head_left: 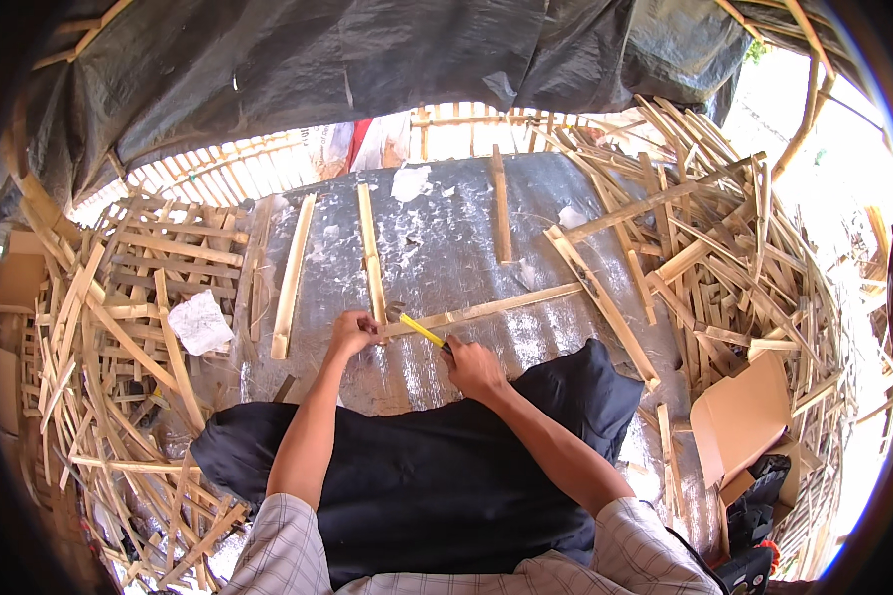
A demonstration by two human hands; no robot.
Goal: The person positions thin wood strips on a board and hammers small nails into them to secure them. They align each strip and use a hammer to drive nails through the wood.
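Note:
My right hand (476,371) is closed round the dark grip of a claw hammer (424,331) with a yellow shaft. Its metal head is up beside my left hand (350,333). The fingers of that hand are pinched together where two bamboo slats meet; whatever is between them is too small to make out. One is an upright slat (371,248), running away from me. The other, a crosswise slat (506,304), stretches right to a slanting slat (602,305). A black cloth (446,486) covers my lap.
Loose slats lie on the grey sheet (437,238), including one on the left (294,278) and a far one (501,203). Heaps of bamboo strips rise at the left (134,327) and right (709,258). An open cardboard box (742,416) stands right; black tarpaulin (367,59) hangs ahead.

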